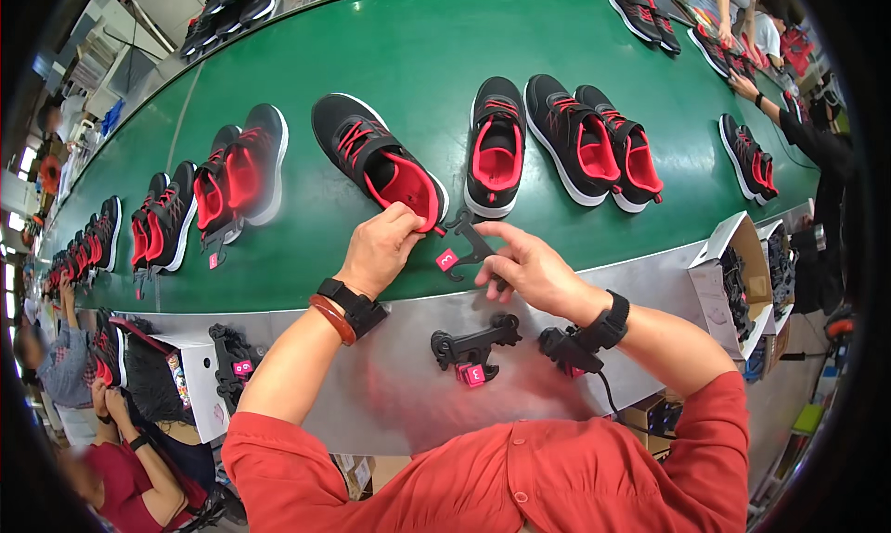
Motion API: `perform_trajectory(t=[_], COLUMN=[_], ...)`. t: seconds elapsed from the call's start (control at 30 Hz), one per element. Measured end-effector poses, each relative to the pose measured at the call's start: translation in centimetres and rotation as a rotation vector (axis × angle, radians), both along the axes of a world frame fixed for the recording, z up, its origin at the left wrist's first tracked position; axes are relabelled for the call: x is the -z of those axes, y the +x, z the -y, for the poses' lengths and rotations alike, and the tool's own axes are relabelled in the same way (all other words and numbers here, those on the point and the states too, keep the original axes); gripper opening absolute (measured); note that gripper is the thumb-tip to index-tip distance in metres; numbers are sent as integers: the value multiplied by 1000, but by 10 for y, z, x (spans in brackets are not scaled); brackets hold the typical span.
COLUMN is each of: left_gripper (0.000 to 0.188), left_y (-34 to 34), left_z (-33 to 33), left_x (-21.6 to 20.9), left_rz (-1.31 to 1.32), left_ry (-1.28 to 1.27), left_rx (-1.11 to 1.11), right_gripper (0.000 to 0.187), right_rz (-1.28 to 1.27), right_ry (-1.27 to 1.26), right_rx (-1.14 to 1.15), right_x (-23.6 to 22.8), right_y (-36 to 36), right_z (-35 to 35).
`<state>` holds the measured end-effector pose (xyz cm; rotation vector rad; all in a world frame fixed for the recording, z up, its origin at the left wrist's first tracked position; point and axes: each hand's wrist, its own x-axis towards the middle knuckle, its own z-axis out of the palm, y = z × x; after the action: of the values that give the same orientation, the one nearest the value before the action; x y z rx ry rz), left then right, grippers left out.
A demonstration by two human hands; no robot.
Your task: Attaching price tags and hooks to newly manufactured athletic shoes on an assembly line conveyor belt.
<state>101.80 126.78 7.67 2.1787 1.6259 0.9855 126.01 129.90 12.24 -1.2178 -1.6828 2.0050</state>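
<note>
My left hand pinches the heel edge of a black sneaker with red laces and red lining, which lies tilted on the green belt. Between the fingers of my right hand is a black plastic shoe hanger with a pink tag, held close beside the sneaker's heel. One end of the hanger comes near the heel's pull loop; whether they touch I cannot tell. Just right of that sneaker stands a single matching shoe, toe pointing away from me. A pair of sneakers stands close together farther right.
On the metal ledge before me lie a bunch of black hangers and another small pile. Hanger-filled boxes stand at right. Several sneaker pairs line the green belt leftward. Co-workers sit along both sides.
</note>
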Motion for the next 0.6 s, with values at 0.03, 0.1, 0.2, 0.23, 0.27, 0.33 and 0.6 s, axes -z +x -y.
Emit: perform_trajectory(t=[0.03,0.1,0.2,0.23,0.27,0.33,0.6], left_gripper=[18,18,19,19,19,19,20], left_y=[0,1,2,2,2,-1,-7], left_z=[0,1,1,0,0,1,4], left_x=[0,0,1,2,2,2,1], left_rz=[-2,-7,-17,-17,-19,-6,-64], left_ry=[0,9,26,25,25,20,0], left_rx=[0,1,-2,-4,-10,-20,-63], right_gripper=[44,47,46,45,45,45,40], right_rz=[0,-20,45,35,1,-68,11], right_ry=[-14,-46,-7,-5,2,14,-120], right_rx=[-4,2,-113,-62,-7,103,-202], right_x=[4,12,16,14,15,18,19], right_y=[-2,-6,-10,-12,-12,-12,-19], right_z=[0,2,4,7,7,5,-9])
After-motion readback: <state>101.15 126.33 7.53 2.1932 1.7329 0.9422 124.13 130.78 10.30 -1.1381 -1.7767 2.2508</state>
